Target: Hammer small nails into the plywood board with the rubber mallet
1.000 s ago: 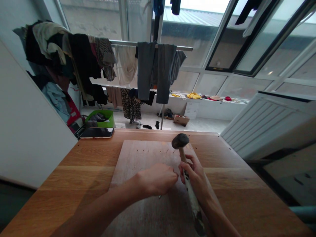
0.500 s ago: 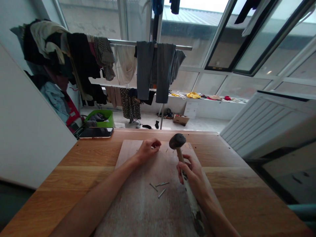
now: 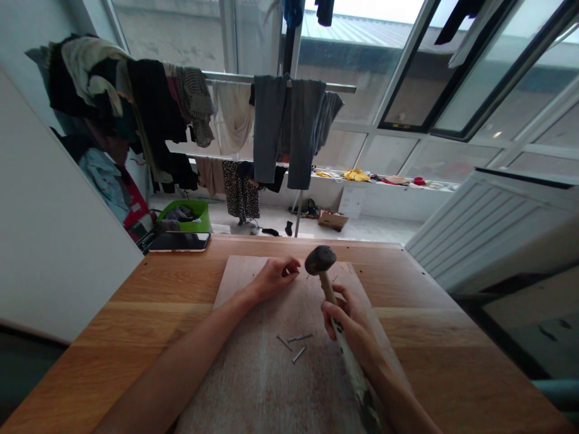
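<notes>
My right hand [image 3: 346, 316] is wrapped around the worn handle of a mallet [image 3: 320, 260]. Its dark, rounded head is raised over the far part of a wooden board [image 3: 253, 374]. Close to the board's far edge, my left hand [image 3: 277, 277] rests with thumb and fingertips pinched together; whatever is between them is too small to make out. Several loose nails [image 3: 299, 354] lie in a cluster mid-board, between my forearms. Beyond the mallet, a thin nail [image 3: 335, 279] appears to stand in the board, partly hidden by the tool.
The board lies on a wooden table [image 3: 452, 337]. A phone [image 3: 180, 242] sits at the table's far left corner. Past the far edge are a green basket [image 3: 199, 217], a rack with hanging clothes [image 3: 266, 132] and a cardboard box [image 3: 332, 220]. A white ribbed panel [image 3: 488, 223] stands right.
The mallet head has shifted slightly left and a bit down, nearer my left hand. My left hand's fingers have turned or closed a little. The whole view has drifted slightly.
</notes>
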`<state>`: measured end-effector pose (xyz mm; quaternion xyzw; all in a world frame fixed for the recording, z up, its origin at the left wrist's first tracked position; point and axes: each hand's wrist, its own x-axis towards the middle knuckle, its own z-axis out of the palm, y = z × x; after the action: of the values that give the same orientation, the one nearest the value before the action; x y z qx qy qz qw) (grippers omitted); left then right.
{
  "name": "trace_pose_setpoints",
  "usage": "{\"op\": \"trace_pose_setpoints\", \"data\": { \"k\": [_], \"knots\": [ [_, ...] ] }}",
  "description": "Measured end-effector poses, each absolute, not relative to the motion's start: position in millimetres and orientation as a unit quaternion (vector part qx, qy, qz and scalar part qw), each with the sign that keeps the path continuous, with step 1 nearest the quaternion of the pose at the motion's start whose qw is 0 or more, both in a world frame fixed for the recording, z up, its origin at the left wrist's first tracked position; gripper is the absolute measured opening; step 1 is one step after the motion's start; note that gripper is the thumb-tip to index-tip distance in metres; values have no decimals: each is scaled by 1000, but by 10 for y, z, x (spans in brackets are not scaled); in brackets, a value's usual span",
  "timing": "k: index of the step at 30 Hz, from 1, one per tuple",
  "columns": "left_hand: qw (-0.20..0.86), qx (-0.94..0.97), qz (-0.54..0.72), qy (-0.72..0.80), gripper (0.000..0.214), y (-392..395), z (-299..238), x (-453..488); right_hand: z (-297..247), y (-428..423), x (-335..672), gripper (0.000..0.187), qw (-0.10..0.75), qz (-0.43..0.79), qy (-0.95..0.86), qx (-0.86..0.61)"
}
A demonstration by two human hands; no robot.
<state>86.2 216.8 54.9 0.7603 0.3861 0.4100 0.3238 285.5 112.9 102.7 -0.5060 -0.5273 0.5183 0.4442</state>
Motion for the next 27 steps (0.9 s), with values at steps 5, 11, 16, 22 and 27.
{"op": "trace_pose_setpoints", "data": {
  "k": [5,11,16,22,27],
  "knots": [
    [343,753,405,389,26,2157,574,859,1000,1109,2836,41,439,537,-539,-478],
    [346,756,397,388,22,2159,600,854,969,1076,2829,44,427,553,-551,-456],
    [339,760,400,384,30,2158,600,860,961,1073,2828,42,412,561,-546,-465],
    [324,774,378,391,32,2167,683,807,981,1068,2836,44,450,554,-528,-461],
    [235,871,234,363,7,1968,1163,798,1013,1081,2850,39,472,547,-515,-460]
  ]
}}
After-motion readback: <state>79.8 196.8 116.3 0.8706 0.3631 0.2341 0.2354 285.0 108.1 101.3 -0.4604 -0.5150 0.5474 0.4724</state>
